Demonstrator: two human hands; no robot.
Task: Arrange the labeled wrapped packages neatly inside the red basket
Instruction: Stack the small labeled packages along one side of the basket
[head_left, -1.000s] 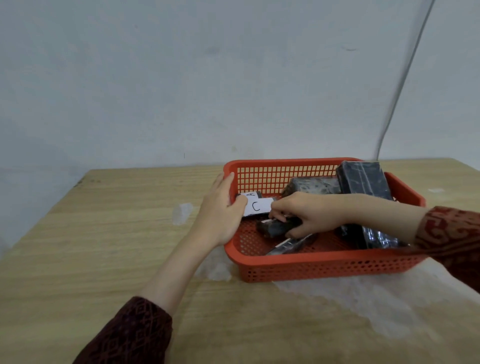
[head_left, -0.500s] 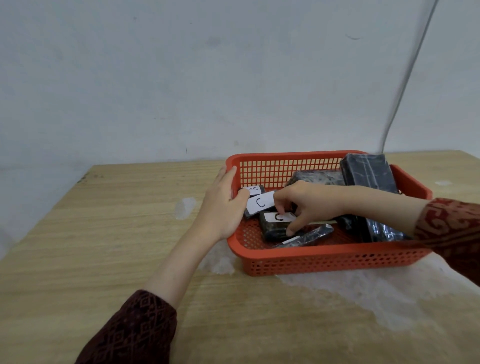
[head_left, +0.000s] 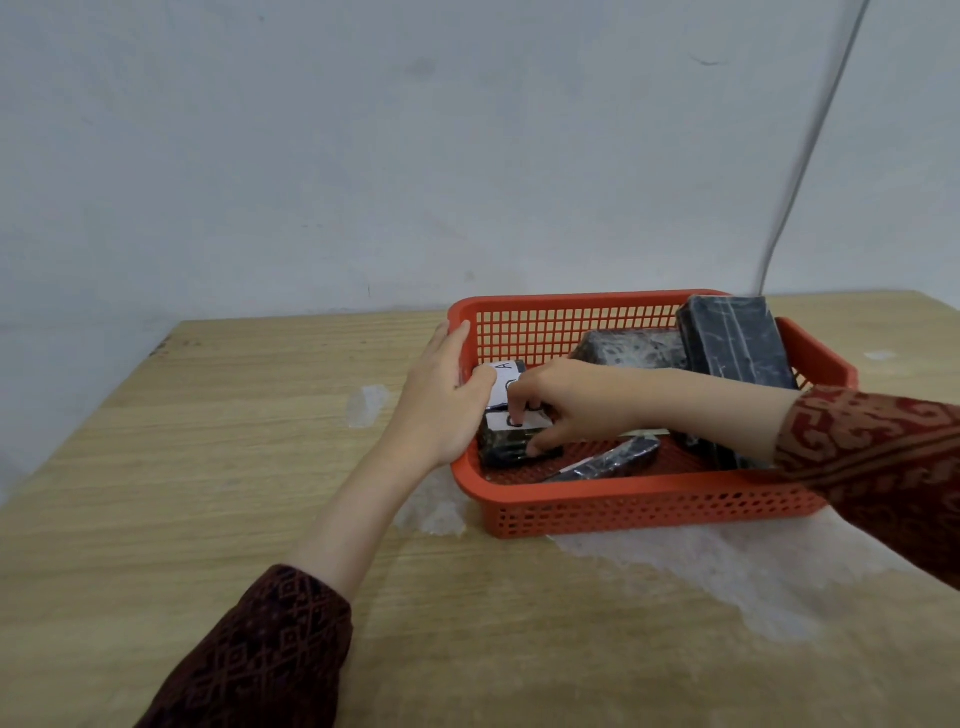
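A red plastic basket (head_left: 644, 506) sits on the wooden table (head_left: 208, 467). My left hand (head_left: 441, 405) grips its left rim, thumb inside against a white label. My right hand (head_left: 566, 405) is inside the basket, fingers closed on a small dark wrapped package (head_left: 506, 447) with a white label, pressed into the front left corner. Behind it stands a package labelled A (head_left: 508, 370), partly hidden. A thin dark package (head_left: 608, 460) lies flat on the basket floor. A grey wrapped package (head_left: 631, 349) and a large black package (head_left: 735, 340) lean at the back right.
A white worn patch (head_left: 727, 566) spreads on the table in front and right of the basket. A smaller pale patch (head_left: 366, 405) lies left of it. A grey wall stands behind the table, with a thin cable (head_left: 810, 150) running down it at the right.
My right hand has slid the small labelled package leftward and forward into the front left corner, up against my left hand. My left hand stays on the rim.
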